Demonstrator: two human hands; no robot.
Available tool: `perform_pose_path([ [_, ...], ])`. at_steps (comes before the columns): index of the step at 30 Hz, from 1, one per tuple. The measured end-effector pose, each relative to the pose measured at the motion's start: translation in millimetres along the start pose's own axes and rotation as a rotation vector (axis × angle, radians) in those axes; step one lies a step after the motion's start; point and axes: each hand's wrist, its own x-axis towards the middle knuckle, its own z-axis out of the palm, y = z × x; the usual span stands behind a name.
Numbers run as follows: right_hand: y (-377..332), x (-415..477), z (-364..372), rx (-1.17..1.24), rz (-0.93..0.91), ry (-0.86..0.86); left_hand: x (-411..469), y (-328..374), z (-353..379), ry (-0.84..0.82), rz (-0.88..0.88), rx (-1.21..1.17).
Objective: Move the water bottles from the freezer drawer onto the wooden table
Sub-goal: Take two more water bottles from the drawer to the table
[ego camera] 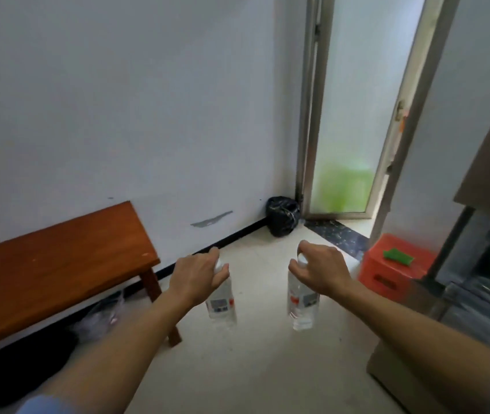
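My left hand (197,274) grips the capped top of a clear water bottle (221,306) that hangs upright above the pale floor. My right hand (321,270) holds a second clear water bottle (302,306) by its white cap in the same way. Both bottles carry a white label with red and grey marks. The wooden table (52,270), reddish brown, stands against the wall at the left, its near corner a short way left of my left hand. The open freezer drawer (488,282) shows at the right edge, blurred, with dark contents.
An orange plastic stool (393,270) with a green item on it stands beside the freezer. A black bin bag (282,216) sits in the corner by a frosted glass door (354,115). Dark things and a clear plastic bag (100,318) lie under the table.
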Motion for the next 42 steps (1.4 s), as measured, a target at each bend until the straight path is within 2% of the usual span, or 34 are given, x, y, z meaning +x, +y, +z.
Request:
perform_pose_path([
  [3,-85,29,36,0.044,-0.100,-0.032,-44,-86,-16,0.038,-0.143,0.053],
  [10,-303,71,136,0.175,-0.268,-0.079,-146,-280,-62,-0.015,-0.355,0.152],
  [18,-502,114,214,0.260,-0.505,-0.178,-247,-441,-94,-0.027,-0.649,0.197],
  [24,-626,147,288,0.256,-0.680,-0.279,-303,-537,-87,-0.056,-0.837,0.181],
  [32,-788,214,387,0.302,-0.846,-0.352,-320,-692,-91,-0.101,-0.977,0.271],
  [37,-884,247,420,0.317,-0.916,-0.351,-333,-780,-100,-0.028,-1.147,0.247],
  [42,-961,271,465,0.327,-0.906,-0.346,-345,-872,-96,-0.013,-1.179,0.234],
])
